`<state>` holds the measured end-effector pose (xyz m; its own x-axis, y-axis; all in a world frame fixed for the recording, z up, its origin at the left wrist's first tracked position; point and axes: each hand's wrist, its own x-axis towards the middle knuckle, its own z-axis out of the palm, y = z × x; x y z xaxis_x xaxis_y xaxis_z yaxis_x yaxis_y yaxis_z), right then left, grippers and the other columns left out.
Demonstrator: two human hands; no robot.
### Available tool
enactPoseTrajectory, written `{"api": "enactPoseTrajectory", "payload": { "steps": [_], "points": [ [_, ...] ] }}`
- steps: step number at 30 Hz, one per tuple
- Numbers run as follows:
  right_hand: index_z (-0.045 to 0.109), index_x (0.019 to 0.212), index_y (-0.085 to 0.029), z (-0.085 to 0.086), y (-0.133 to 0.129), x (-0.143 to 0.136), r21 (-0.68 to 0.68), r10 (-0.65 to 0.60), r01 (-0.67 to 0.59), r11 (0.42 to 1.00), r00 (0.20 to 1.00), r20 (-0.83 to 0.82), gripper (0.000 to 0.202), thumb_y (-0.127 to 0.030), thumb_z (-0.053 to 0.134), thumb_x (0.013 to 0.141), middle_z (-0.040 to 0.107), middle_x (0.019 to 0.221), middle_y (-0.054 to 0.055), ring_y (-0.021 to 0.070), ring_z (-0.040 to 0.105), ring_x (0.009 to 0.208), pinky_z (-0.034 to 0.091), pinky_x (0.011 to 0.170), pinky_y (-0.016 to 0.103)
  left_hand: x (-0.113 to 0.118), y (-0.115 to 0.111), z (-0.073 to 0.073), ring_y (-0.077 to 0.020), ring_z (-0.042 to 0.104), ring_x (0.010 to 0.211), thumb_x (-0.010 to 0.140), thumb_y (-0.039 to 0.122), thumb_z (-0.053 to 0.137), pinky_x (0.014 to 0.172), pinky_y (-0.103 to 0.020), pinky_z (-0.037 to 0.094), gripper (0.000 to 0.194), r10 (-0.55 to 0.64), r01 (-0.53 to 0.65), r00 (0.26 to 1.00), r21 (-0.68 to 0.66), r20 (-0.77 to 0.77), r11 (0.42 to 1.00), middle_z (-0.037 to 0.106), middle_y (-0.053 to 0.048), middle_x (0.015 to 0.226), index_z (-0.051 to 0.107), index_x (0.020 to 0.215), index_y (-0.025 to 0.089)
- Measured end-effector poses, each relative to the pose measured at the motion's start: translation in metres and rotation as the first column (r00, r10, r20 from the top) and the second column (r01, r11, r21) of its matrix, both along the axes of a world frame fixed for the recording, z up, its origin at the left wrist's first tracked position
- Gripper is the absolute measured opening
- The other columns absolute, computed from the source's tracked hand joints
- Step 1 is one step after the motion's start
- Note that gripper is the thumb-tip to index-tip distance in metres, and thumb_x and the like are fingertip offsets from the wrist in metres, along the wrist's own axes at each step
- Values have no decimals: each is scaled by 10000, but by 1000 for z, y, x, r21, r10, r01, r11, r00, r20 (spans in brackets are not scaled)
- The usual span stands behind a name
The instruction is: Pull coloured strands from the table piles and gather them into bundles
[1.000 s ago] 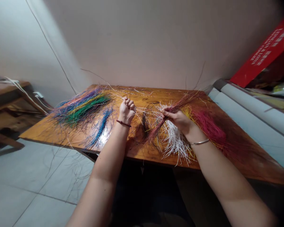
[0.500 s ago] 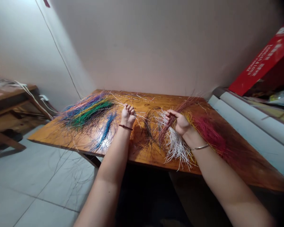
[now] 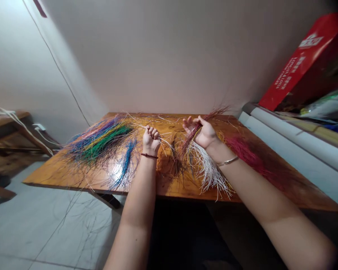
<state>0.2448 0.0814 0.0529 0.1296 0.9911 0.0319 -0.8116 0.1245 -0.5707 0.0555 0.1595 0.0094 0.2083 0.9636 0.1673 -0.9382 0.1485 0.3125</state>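
My left hand (image 3: 151, 139) is closed in a fist around a few thin white strands (image 3: 165, 141), whose ends stick out on both sides. My right hand (image 3: 202, 132), palm up with its fingers partly spread, holds a dark red-brown bundle (image 3: 192, 138) between thumb and palm; a yellow strand shows beside it. Below that hand a white bundle (image 3: 210, 168) fans out toward the table's front edge. Right of the wrist lies a crimson bundle (image 3: 246, 153). A small blue bundle (image 3: 126, 161) is left of my left forearm.
Purple, yellow and green bundles (image 3: 104, 142) lie on the left of the wooden table (image 3: 56, 170). Dark loose strands (image 3: 176, 159) lie between my hands. A red box (image 3: 295, 62) and pale rolls (image 3: 295, 142) stand at the right. Another wooden table (image 3: 17, 122) is at the far left.
The right hand has moved slightly left and up with the red-brown bundle, its palm turned up and its fingers more spread. The left fist still holds white strands. The view has shifted a little.
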Motion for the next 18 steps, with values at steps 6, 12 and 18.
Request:
{"api": "enactPoseTrajectory", "payload": {
  "steps": [6,12,18],
  "points": [
    [257,613,-206,39,-11,-17,105,38,-50,993,992,118,373,-230,332,978,242,429,-95,59,244,319,316,382,179,4,-4,3,-82,133,389,994,257,271,358,-175,156,324,-15,16,999,24,-31,1000,156,68,511,348,687,190],
    [223,590,-201,99,-64,-4,179,-166,117,977,943,288,415,-270,289,994,178,418,-101,55,115,324,161,336,188,-4,3,2,-80,99,373,1002,267,234,342,-180,118,358,33,-40,997,-97,-74,994,129,74,494,274,654,194],
    [-6,671,-157,140,-162,34,191,-413,367,911,793,447,455,-299,305,972,213,402,-111,8,84,349,132,384,161,3,1,-1,-69,123,359,995,231,283,338,-177,114,340,-25,17,996,-100,-85,995,146,79,489,300,658,191]
  ]
}}
